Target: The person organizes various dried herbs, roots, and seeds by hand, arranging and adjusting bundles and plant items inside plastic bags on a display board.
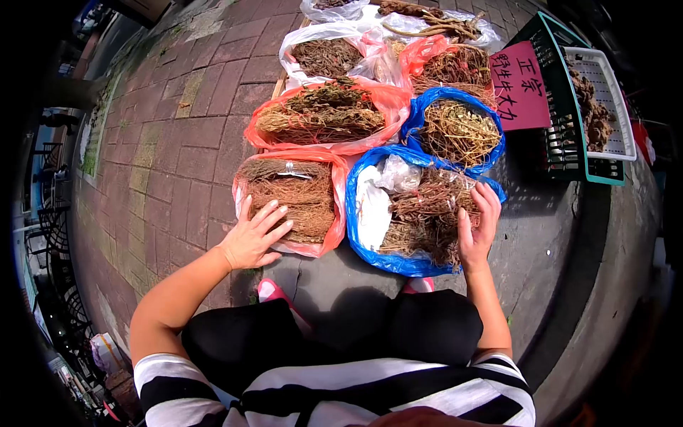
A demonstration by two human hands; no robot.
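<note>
My left hand point(255, 236) lies with spread fingers at the lower left edge of a red plastic bag point(339, 206), its fingertips on the brown fibrous roots point(293, 206) inside. At the right side of a blue bag point(363, 250) is my right hand point(478, 226), fingers apart and curved beside a bundle of dark dried roots point(427, 213). That blue bag also contains a white bag point(373, 208) and a clear plastic bundle point(400, 175). Neither hand is closed around anything.
Behind are a red bag of dried herbs point(320, 114), a blue bag of yellowish stems point(461, 134) and more bags of roots. A pink sign point(521, 87) hangs on a green crate point(551, 153) at the right, beside a white basket point(617, 107).
</note>
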